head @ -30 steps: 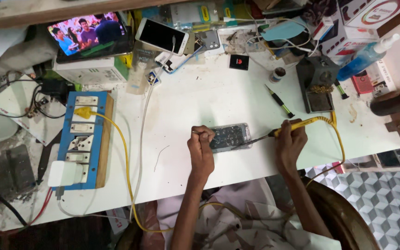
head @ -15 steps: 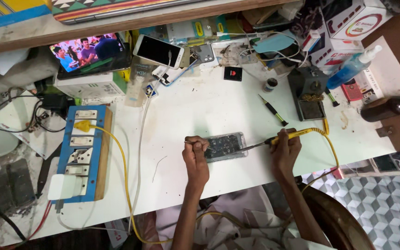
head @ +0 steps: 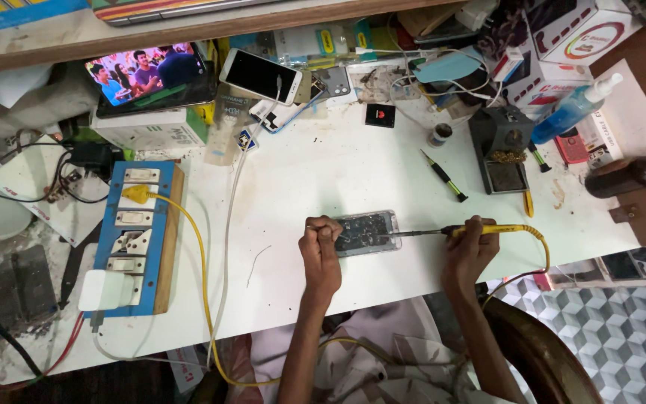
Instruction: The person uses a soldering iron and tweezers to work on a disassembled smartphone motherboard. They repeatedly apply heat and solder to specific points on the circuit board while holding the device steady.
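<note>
Head view: I see an opened phone (head: 366,232) lying flat on the white table (head: 323,172), back cover off, grey innards and circuit parts exposed. Its long axis runs left to right, roughly along the table's near edge. My left hand (head: 321,251) is clenched at the phone's left end. My right hand (head: 471,247) grips a yellow-handled soldering iron (head: 450,231), its tip pointing left onto the phone's right end.

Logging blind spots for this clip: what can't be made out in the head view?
- Solder joint on the opened phone: too small.
- Anything the left hand pinches: hidden by its curled fingers.
- Yellow-handled soldering iron: grip covered by the right hand.
</note>
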The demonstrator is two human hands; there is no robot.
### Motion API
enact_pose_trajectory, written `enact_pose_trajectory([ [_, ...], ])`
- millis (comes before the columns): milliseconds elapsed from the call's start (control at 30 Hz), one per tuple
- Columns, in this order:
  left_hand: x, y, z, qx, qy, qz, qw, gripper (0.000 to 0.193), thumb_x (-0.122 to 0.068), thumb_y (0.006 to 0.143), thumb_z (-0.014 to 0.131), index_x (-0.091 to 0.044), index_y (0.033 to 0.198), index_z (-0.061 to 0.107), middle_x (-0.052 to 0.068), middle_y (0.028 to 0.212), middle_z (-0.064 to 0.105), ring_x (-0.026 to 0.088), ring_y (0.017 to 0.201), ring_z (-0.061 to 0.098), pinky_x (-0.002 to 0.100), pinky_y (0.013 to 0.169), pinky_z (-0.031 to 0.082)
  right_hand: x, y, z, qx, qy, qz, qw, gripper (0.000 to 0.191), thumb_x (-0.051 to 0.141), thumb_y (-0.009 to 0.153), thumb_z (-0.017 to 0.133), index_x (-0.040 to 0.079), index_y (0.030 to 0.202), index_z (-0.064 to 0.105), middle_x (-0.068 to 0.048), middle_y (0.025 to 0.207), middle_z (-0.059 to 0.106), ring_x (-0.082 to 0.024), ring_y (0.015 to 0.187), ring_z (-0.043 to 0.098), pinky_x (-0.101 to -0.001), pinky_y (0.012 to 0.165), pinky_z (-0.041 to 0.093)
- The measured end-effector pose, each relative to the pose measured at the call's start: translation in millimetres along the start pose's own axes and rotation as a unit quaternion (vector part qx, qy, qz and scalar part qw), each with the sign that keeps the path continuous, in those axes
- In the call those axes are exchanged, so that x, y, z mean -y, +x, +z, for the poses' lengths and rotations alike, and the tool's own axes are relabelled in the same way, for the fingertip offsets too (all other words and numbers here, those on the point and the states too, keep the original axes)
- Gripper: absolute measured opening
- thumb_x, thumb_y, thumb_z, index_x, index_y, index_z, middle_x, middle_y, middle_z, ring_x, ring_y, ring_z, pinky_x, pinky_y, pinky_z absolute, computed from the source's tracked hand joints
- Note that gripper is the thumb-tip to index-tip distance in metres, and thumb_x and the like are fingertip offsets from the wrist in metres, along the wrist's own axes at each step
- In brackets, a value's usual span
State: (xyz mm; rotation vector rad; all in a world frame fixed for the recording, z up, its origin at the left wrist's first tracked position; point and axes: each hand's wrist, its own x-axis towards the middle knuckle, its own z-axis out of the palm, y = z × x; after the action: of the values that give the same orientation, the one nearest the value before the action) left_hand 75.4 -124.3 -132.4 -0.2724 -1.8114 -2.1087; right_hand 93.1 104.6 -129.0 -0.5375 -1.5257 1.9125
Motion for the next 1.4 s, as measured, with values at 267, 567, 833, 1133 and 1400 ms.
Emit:
enact_pose_trajectory([
  [267, 6, 1, 0, 0.003, -0.015, 0.019, 1.0, 0.028, -0.022, 0.116, 0.039, -0.003, 0.096, 0.043, 0.006, 0.084, 0.053, 0.012, 0.075, 0.043, 0.029, 0.073, 0.044, 4, -4, 9, 0.009, -0.073, -0.019, 0.997, 0.023, 0.022, 0.113, 0.05, 0.004, 0.098, 0.05, -0.003, 0.069, 0.05, -0.009, 0.054, 0.047, -0.0254, 0.049, 0.037],
  [567, 4, 5, -2, -0.005, -0.014, 0.01, 1.0, 0.024, -0.016, 0.115, 0.039, -0.002, 0.096, 0.042, 0.007, 0.085, 0.052, 0.013, 0.076, 0.044, 0.03, 0.074, 0.045, 11, -7, 14, 0.049, -0.111, -0.034, 0.992, 0.024, 0.022, 0.113, 0.048, 0.003, 0.1, 0.05, -0.003, 0.068, 0.052, -0.009, 0.054, 0.048, -0.0257, 0.051, 0.038],
  [833, 5, 3, -3, -0.005, 0.003, -0.018, 1.0, 0.023, -0.014, 0.114, 0.039, -0.002, 0.095, 0.044, 0.007, 0.081, 0.053, 0.013, 0.074, 0.044, 0.03, 0.073, 0.045, 13, -6, 15, 0.058, -0.143, -0.034, 0.987, 0.026, 0.023, 0.113, 0.05, 0.001, 0.1, 0.052, -0.005, 0.069, 0.054, -0.011, 0.056, 0.049, -0.0267, 0.052, 0.039],
  [1133, 4, 2, -1, 0.008, 0.041, 0.018, 0.999, 0.027, -0.017, 0.116, 0.038, -0.002, 0.094, 0.044, 0.008, 0.084, 0.053, 0.013, 0.075, 0.045, 0.03, 0.073, 0.045, 10, -1, 10, 0.069, -0.167, -0.036, 0.983, 0.028, 0.023, 0.112, 0.052, 0.001, 0.095, 0.055, -0.006, 0.066, 0.059, -0.011, 0.054, 0.052, -0.0268, 0.051, 0.04],
  [1400, 2, 2, 0, -0.005, 0.018, 0.011, 1.0, 0.028, -0.018, 0.115, 0.039, -0.001, 0.094, 0.043, 0.008, 0.085, 0.053, 0.014, 0.075, 0.045, 0.03, 0.073, 0.045, 3, 1, 5, 0.088, -0.106, -0.003, 0.99, 0.026, 0.024, 0.113, 0.052, 0.004, 0.097, 0.053, -0.004, 0.068, 0.059, -0.009, 0.053, 0.052, -0.0252, 0.049, 0.039],
])
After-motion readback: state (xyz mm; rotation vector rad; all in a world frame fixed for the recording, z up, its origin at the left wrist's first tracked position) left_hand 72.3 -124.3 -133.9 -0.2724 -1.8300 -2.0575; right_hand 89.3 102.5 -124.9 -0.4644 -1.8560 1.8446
